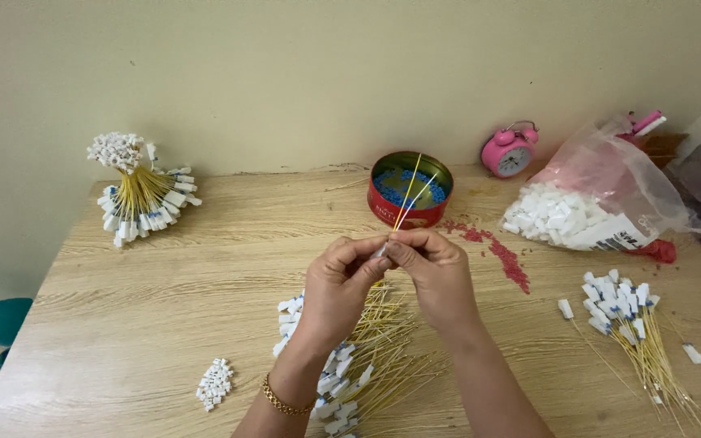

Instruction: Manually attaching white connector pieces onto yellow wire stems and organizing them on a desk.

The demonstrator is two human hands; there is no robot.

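A: We see both hands meeting over the middle of the counter (164,276) — left hand (338,280) and right hand (436,272) pressed fingertip to fingertip.

B: And the fingers? We make them narrow, pinched on a small white tag (380,251) between the two hands, with thin yellow ties (409,195) rising from the pinch, up in front of the red tin (410,212).

A: Agreed. That tin stands at the back of the counter, with blue beads (395,195) inside — a pink clock (509,152) just to its right.

B: Under the wrists we see a loose pile of tagged ties (367,357). Another heap (630,324) lies to the right, well apart.

A: A clear bag of white tags (586,207) sits back right; red crumbs (501,253) trail between it and the tin.

B: Far left — a tied bundle (141,195) by the wall, and a small cluster of white pieces (215,383) near the front edge.
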